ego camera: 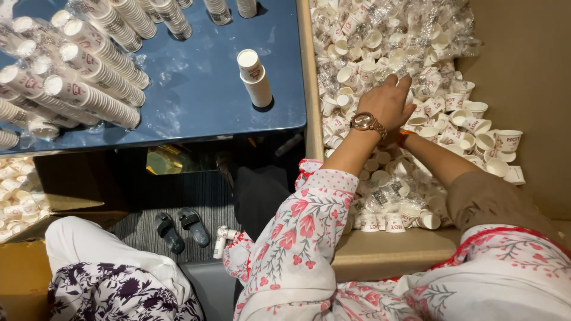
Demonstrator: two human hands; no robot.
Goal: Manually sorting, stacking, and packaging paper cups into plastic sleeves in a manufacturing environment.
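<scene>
Meanwhile, left hand (389, 104) lies spread over loose paper cups (452, 119), hiding the right hand's grip; stacked cups (254, 77) stand nearby.

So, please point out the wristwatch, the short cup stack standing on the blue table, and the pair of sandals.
wristwatch (364, 122), head view, on its round face.
short cup stack (256, 80), head view, on its side wall.
sandals (193, 226), head view, on the right sandal's strap.

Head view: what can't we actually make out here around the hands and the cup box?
- Right hand: hidden behind the left hand; its grip cannot be told.
- Left hand's fingertips: buried among the loose paper cups; whether they hold one is unclear.
- Cardboard box: right side and top cut off by the frame.
- Sleeved cup stacks on the blue table: cut off at the left and top edges.
</scene>
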